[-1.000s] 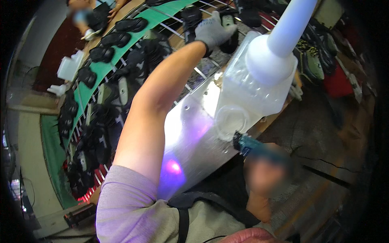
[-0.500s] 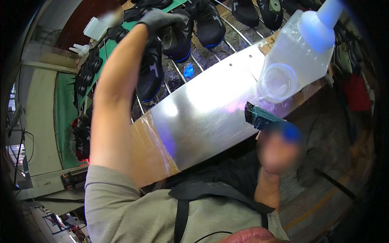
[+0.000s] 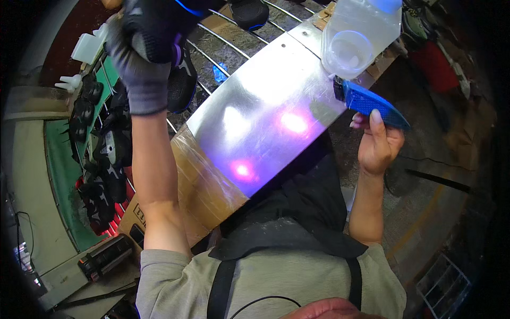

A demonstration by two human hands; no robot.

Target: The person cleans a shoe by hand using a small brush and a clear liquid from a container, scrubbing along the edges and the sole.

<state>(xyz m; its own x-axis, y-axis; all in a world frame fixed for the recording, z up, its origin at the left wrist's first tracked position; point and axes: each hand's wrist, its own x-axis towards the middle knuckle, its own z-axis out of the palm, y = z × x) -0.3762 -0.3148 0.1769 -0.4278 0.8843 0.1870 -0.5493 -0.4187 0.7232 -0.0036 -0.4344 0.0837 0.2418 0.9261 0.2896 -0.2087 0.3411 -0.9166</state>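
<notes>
My left hand (image 3: 141, 74), in a grey glove, is raised high and grips a black shoe (image 3: 159, 24) with a blue edge, held above a wire rack (image 3: 223, 48). My right hand (image 3: 378, 142) is bare and holds a blue-handled brush (image 3: 369, 102) by its handle, its dark head pointing at a translucent plastic jug (image 3: 357, 37). The jug stands at the far end of a shiny metal sheet (image 3: 265, 117) that covers the bench in front of me.
Rows of black shoes (image 3: 103, 159) lie on a green conveyor (image 3: 58, 175) at the left. Another black shoe (image 3: 249, 11) sits on the rack. White plastic bottles (image 3: 87, 48) stand at the upper left. Brown cardboard (image 3: 199, 186) lines the bench's near edge. A red object (image 3: 443, 66) lies at the right.
My left hand has lifted a black shoe off the rack and brought it nearer. My right hand with the brush has stayed beside the jug.
</notes>
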